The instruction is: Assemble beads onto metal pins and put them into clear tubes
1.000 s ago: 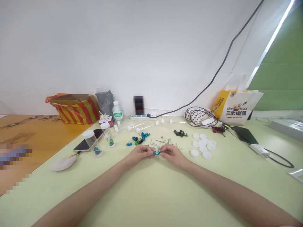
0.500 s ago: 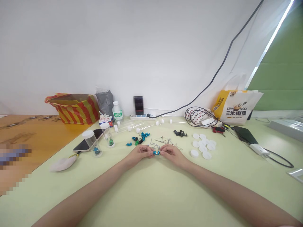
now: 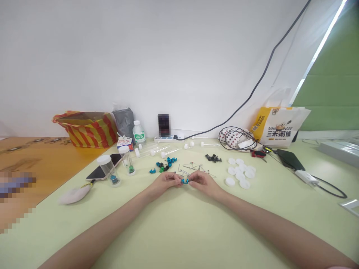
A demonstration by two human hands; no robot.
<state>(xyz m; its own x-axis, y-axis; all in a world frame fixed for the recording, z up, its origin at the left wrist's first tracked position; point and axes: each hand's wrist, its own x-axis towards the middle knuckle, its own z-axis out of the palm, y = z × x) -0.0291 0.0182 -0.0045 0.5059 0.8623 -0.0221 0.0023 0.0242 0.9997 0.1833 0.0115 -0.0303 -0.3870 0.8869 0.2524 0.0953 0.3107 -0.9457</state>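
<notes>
The left hand (image 3: 166, 183) pinches a small blue part (image 3: 184, 181) just in front of the metal rods (image 3: 193, 166) on the bench (image 3: 185, 228); the right hand (image 3: 206, 183) meets its other end, exact grip too small to tell. Best keep the left steady, working the right gently in line

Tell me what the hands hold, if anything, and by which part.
The left hand pinches a small, shiny blue, metal-looking piece by its left end. The right hand is at the piece's right end; its exact hold cannot be told.
</notes>
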